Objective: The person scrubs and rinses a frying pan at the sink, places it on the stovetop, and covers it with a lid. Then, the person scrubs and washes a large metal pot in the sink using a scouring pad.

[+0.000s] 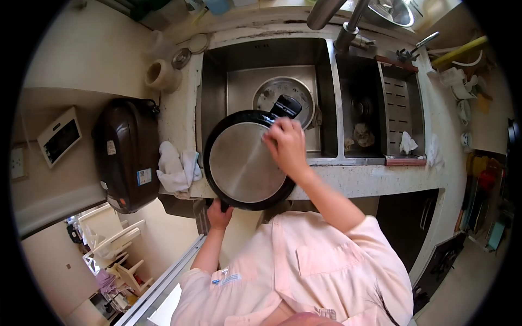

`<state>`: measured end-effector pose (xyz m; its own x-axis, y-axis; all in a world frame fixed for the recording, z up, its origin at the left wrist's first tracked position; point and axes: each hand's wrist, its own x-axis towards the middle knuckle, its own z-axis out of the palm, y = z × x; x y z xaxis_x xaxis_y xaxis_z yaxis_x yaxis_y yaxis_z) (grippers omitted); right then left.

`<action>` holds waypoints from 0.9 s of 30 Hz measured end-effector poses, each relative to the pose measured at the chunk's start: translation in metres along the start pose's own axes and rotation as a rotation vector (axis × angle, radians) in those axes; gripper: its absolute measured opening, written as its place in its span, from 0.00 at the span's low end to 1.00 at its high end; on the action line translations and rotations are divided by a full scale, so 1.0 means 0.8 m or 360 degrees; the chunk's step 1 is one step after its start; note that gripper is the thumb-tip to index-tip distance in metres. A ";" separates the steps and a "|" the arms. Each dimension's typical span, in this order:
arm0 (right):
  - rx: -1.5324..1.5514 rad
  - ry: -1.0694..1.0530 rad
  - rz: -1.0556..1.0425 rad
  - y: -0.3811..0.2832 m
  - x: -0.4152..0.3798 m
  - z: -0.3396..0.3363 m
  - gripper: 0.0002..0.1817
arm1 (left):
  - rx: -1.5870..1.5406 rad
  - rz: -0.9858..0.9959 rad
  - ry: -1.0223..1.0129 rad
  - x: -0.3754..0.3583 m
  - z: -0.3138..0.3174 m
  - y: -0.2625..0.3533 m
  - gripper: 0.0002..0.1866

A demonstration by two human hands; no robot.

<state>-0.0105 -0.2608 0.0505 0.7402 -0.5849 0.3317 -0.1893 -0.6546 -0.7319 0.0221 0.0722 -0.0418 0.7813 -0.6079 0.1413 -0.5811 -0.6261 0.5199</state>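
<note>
A large black pot (250, 163) is tipped over the sink's front edge, its flat metal base turned up toward me. My left hand (219, 215) is wrapped around the short black handle at the pot's lower left. Against the upper right part of the base, my right hand (285, 142) presses with bunched fingertips; whatever they may hold is hidden. Just beyond that hand sticks out the pot's second black handle (286, 106). Partly behind the pot, a round metal basin (296, 89) with water in it stands in the steel sink (239, 70).
A faucet (348, 38) rises behind the sink. To the right are a smaller basin (356, 81) and a slotted steel tray (395, 100). White cloths (176, 169) and a dark brown appliance (128, 155) sit at the left, near a beige jar (162, 75).
</note>
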 end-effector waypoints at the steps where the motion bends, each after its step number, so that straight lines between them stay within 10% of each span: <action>1: 0.0067 -0.0038 0.0099 0.008 0.019 0.010 0.07 | -0.0034 -0.0002 0.0011 0.001 0.000 0.000 0.29; 27: 0.0012 0.0266 0.0024 0.017 -0.040 0.007 0.12 | -0.0080 0.0112 0.0020 0.009 -0.001 0.007 0.29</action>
<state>-0.0331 -0.2481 0.0262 0.6196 -0.6665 0.4144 -0.1941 -0.6418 -0.7419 0.0248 0.0648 -0.0369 0.7420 -0.6430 0.1895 -0.6228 -0.5566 0.5499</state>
